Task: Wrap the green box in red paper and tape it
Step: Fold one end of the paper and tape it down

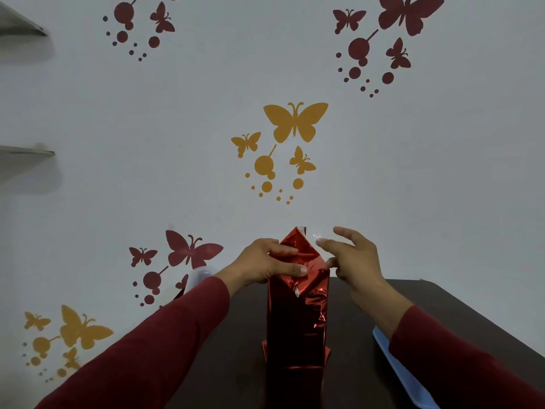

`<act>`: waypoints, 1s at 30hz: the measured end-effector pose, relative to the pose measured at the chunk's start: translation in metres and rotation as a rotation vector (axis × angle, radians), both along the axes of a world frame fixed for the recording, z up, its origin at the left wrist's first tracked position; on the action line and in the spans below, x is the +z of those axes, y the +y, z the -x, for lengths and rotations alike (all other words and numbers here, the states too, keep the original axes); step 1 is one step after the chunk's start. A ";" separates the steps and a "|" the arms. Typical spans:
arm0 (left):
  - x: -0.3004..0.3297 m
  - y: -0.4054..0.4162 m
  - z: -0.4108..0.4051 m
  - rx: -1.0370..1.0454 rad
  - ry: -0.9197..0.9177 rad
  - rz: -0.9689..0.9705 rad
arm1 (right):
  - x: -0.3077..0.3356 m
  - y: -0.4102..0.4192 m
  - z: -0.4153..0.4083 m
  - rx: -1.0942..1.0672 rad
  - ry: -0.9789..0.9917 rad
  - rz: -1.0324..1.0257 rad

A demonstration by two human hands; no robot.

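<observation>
Box [298, 323], wrapped in shiny red paper [295, 335], stands upright on dark worktop [442, 299], centre of view. Long axis vertical; top end points up twd the wall [177, 143], bottom end sits on the worktop w/ small paper flaps sticking out at both lower sides. No green showing, paper covers all visible faces. Top end is folded into a pointed triangular flap [298, 243], tip up, w/ a bit of clear tape [305, 230] at the tip.

Left hand [265, 264] holds the top of the box from the left: grip curled round the upper edge, thumb pressing the folded paper on the near face, fingers lying across the flap. Right hand [354, 261] is just right of the top, grip spread, fingers relaxed & apart, fingertips near the flap; can't tell if they touch it.

Both sleeves dark red. Blue flat thing [404, 376] lies on the worktop at right, partly under the right arm. White blurred object [196, 277] behind the left wrist. Wall has red & yellow butterfly stickers [295, 122].
</observation>
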State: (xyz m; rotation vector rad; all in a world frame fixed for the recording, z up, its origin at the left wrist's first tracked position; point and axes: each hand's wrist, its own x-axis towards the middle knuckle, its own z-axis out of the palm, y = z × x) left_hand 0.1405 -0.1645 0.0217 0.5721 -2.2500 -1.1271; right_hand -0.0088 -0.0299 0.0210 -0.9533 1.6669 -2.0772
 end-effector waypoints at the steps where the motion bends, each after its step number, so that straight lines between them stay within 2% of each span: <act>1: 0.000 0.000 0.000 -0.008 0.003 0.006 | 0.001 0.002 -0.001 0.040 0.005 -0.037; 5: 0.000 0.000 -0.002 -0.015 0.011 -0.005 | 0.004 0.000 -0.006 0.134 0.024 -0.179; 10: -0.001 -0.003 0.000 -0.009 0.011 -0.040 | 0.008 -0.011 -0.005 0.091 0.064 -0.293; 20: -0.007 -0.009 0.000 -0.036 0.050 -0.049 | 0.009 -0.020 -0.011 0.000 0.060 -0.317; 30: -0.010 -0.013 0.004 -0.021 0.049 -0.021 | 0.008 -0.026 -0.015 -0.119 0.346 -0.416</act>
